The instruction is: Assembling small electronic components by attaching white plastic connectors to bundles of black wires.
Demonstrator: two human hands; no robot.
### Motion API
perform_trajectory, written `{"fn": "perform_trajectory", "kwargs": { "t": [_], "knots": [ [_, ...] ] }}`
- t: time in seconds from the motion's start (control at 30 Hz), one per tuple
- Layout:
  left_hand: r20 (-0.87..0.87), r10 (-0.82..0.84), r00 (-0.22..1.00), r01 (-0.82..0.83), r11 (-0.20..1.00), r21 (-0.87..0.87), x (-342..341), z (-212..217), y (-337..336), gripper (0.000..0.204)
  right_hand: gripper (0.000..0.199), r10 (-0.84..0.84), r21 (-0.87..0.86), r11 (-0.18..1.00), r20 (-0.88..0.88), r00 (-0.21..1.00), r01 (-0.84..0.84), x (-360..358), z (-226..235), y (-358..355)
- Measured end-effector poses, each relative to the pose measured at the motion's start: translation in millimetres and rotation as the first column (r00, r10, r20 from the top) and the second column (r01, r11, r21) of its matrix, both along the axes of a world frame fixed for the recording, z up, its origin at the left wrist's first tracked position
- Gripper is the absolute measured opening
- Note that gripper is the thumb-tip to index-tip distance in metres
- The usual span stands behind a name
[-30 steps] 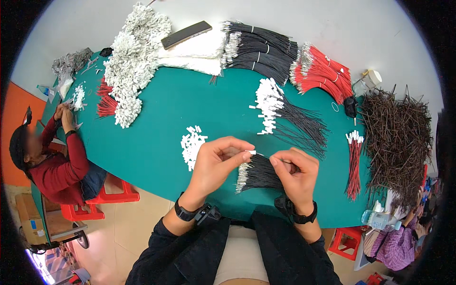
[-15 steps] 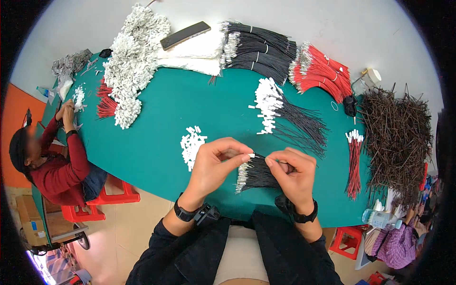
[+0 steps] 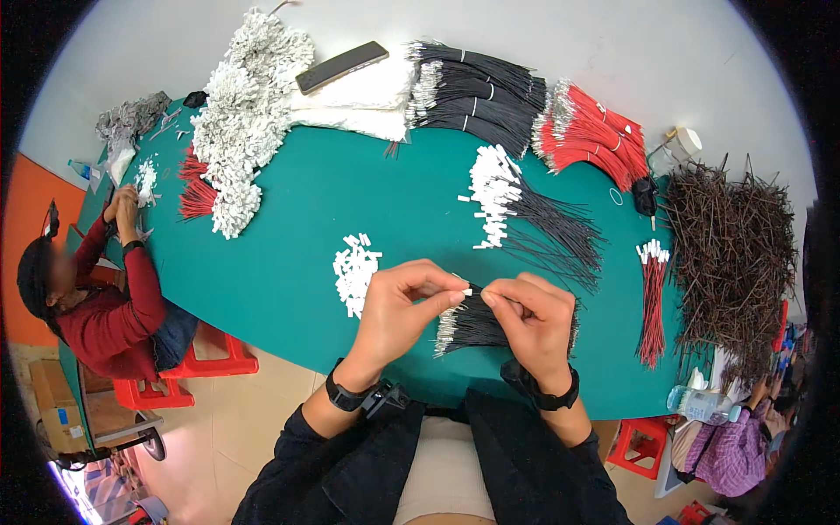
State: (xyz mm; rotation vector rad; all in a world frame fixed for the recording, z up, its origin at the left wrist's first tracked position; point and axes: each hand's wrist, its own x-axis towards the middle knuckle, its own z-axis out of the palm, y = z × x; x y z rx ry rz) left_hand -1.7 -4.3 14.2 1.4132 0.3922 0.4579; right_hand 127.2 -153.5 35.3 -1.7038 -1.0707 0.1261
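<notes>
the left hand pinches a small white piece, the right hand a black wire, both above the green table.

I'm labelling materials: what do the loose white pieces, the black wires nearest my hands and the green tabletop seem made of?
White pieces: probably matte plastic, opaque, crisp-edged. Black wires: likely smooth plastic coating, evenly black; silvery ends suggest metal. Green tabletop: smooth, evenly coloured, perhaps laminate or rubber.

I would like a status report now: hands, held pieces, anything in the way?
Left hand pinching small white connector. Right hand pinching black wire close by. Black wire pile lies beneath; no obstruction seen between hands.
</notes>
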Motion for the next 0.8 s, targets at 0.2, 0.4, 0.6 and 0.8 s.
{"fn": "perform_trajectory", "kwargs": {
  "t": [0.2,0.4,0.6,0.8],
  "knots": [
    [0.023,0.005,1.0,-0.003,0.997,-0.076,0,-3,-1,0.013,0.009,0.005,-0.005,1.0,-0.007,1.0,-0.005,-3,-3,-1],
    [-0.005,-0.016,1.0,0.016,0.999,-0.05,-2,-2,0,0.013,0.009,-0.012,-0.001,1.0,-0.004,1.0,0.012,-5,-4,-1],
    [-0.081,0.133,0.988,-0.113,0.97,0.214,-6,13,27,0.012,0.008,0.001,-0.131,0.991,0.276,0.961,0.036,31,-1,-1],
    [-0.255,0.136,0.957,0.155,0.504,0.85,-48,-14,60,0.018,0.009,0.003,-0.173,0.977,0.597,0.802,0.125,65,-21,-2]
  ]
}}
